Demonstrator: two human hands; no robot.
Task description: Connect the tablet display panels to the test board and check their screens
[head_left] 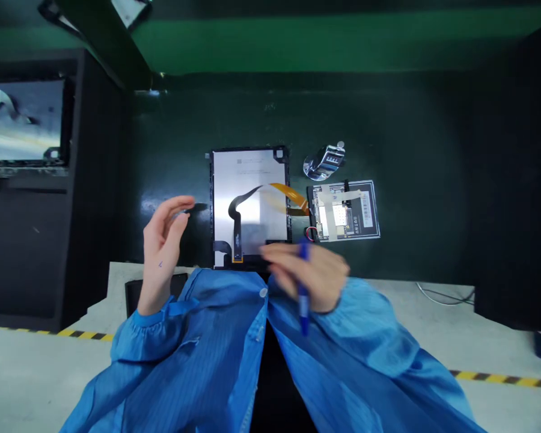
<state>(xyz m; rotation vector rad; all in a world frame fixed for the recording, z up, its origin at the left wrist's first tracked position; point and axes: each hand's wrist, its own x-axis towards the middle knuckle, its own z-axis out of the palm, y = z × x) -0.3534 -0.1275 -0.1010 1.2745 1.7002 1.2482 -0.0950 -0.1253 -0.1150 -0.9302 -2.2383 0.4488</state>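
- While the right hand (313, 278) is closed on a slim blue plastic pen (303, 288), held point-down near the bottom edge of the flat rectangular silver-backed display panel (251, 207), the panel lies face-down on the dark green bench (388, 120), right in front of the person.
- To my mind, good work here means keeping the pen tip light and clear of the thin black ribbon cable (237, 219) curling over the panel's back.
- The left hand (162, 246) hovers just left of the panel, fingers spread and empty.
- The panel's back is smooth and reflective, in a black frame.
- A glossy orange flex strip (290, 195) arcs from the panel to a small black rectangular circuit module (345, 211) at its right.
- A shiny metal clip-like object (324, 162) sits behind the module; its exact form is blurred.
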